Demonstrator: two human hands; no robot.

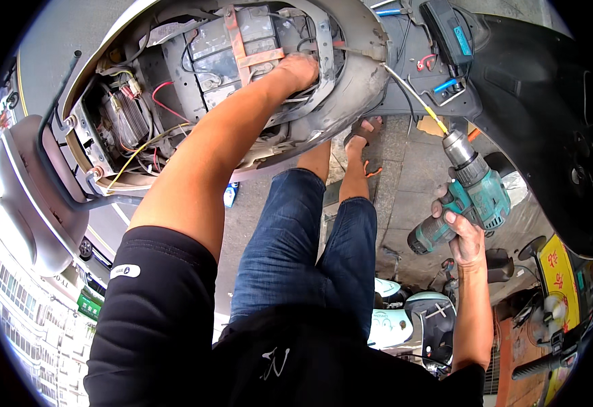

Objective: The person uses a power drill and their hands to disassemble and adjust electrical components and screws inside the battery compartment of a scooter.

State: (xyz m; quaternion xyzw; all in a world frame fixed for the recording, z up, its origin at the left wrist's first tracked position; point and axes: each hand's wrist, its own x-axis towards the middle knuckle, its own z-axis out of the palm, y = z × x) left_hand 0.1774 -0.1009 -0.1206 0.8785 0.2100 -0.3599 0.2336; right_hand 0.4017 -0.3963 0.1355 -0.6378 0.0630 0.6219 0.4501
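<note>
My right hand (464, 234) grips a teal and black cordless drill (476, 197) by its handle. From the drill's chuck, a long driver bit (405, 88) with a yellow section points up and left, its tip near the scooter's body edge. My left hand (300, 70) reaches into the open scooter body, at the right end of grey batteries (232, 44). Its fingers are mostly hidden down beside the orange-red strap (235, 37) that crosses the batteries. Wires run around the batteries, and a finned metal unit (125, 117) sits at the compartment's left.
On the scooter's footboard (394, 102) lie a black box-shaped device (445, 34), a blue-handled tool (445, 85) and red clips (426, 62). The black seat or front panel (534, 88) rises at right. A grey rear box (32, 197) sits at left. Other scooters (391, 325) stand behind my legs.
</note>
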